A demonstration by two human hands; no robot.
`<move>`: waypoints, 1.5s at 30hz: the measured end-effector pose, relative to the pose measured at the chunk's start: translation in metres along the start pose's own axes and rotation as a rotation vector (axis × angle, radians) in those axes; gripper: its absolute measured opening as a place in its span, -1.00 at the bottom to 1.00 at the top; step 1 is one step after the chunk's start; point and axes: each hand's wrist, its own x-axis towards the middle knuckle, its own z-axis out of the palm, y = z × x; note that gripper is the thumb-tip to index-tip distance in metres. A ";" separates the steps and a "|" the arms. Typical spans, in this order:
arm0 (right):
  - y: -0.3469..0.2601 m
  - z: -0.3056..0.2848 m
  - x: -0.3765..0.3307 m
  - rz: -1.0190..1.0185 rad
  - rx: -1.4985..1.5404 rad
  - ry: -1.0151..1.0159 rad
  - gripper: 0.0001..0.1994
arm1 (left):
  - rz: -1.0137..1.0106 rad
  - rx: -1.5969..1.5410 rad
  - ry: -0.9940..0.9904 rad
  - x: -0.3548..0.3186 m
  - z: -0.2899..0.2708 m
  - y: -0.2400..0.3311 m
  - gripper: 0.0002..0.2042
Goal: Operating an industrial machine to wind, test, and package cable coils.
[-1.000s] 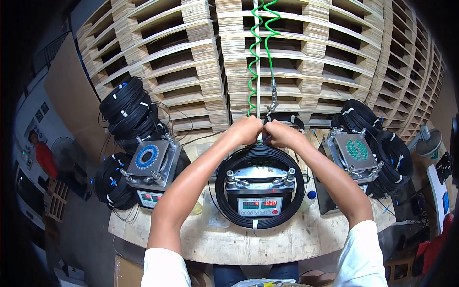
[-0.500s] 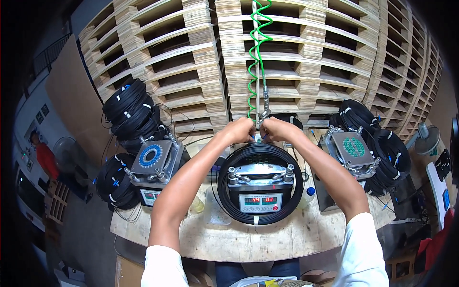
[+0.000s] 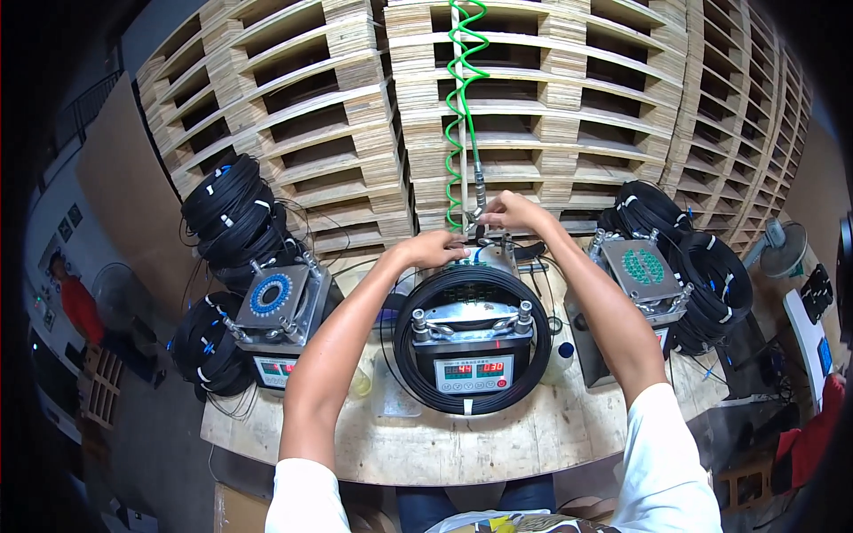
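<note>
My right hand [image 3: 517,211] reaches in at the far side of the table, its fingertips pinched on the metal end fitting [image 3: 481,211] of a green coiled air hose [image 3: 473,124]. Left of it and a little lower, my left hand [image 3: 435,250] lies with fingers stretched out over a small device with a blue part [image 3: 468,254]; its thumb and fingers look apart. Just nearer to me, a black cable coil [image 3: 400,355] hangs round a machine with a lit red display [image 3: 471,373] and a metal clamp plate [image 3: 469,330] on top.
Similar machines stand left [image 3: 269,295] with a ring of blue connectors, and right [image 3: 641,266] with green ones. Black cable coils [image 3: 233,200] are piled at left, more coils [image 3: 711,280] at right. Wooden pallets [image 3: 355,115] rise behind the table. A bottle [image 3: 565,351] stands right of centre.
My hands were close together behind the coil; now the right has moved up to the hose's metal end. The left has loosened its pinch and stretched its fingers. The view has shifted slightly.
</note>
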 end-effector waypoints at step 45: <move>0.112 0.025 -0.015 0.311 0.497 0.317 -0.71 | 0.012 -0.150 -0.012 0.016 0.002 0.000 -0.43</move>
